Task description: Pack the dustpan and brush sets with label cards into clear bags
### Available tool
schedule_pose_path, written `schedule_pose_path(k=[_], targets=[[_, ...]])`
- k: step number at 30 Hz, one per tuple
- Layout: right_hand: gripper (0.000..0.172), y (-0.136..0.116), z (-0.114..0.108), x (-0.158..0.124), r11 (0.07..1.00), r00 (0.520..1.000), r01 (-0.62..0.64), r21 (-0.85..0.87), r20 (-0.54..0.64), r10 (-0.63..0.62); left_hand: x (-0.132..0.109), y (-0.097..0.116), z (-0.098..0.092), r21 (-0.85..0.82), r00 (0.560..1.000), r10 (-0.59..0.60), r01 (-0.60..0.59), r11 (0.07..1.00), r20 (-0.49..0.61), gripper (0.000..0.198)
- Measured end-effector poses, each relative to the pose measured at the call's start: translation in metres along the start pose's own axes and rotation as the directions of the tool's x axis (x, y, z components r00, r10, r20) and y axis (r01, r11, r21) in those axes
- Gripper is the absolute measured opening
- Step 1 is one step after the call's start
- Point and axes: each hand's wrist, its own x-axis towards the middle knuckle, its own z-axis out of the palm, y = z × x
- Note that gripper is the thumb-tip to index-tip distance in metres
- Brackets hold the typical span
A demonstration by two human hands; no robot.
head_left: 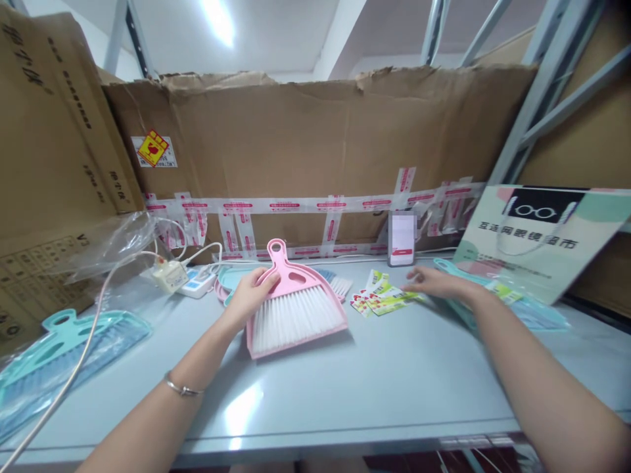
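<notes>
My left hand grips a pink dustpan-and-brush set by the side near its handle, thumb on the front. White bristles of the brush fill the front of the dustpan, which is tilted up with its wide edge toward me. My right hand reaches over the right end of several green-and-white printed cards fanned out on the table. Its fingers are stretched out at the cards; contact with them is unclear. Behind the pink set lie more dustpan sets, teal and pink, partly hidden.
A wrapped teal dustpan set lies at left under a white cable. Another teal set with a green card is at right, partly behind my forearm. A phone, power strip, paper bag and cardboard box stand behind.
</notes>
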Motion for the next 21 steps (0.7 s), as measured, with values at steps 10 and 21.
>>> schedule_pose_path(k=[10, 21], targets=[[0.031, 0.026, 0.004, 0.006, 0.993, 0.985, -0.028, -0.113, 0.166, 0.046, 0.0, 0.001, -0.009, -0.26, 0.984, -0.153, 0.173, 0.95, 0.095, 0.05], [0.026, 0.021, 0.006, -0.001, 0.997, 0.997, 0.035, -0.062, 0.071, -0.031, -0.004, 0.01, -0.012, -0.272, 0.982, -0.15, 0.176, 0.946, 0.115, 0.048]])
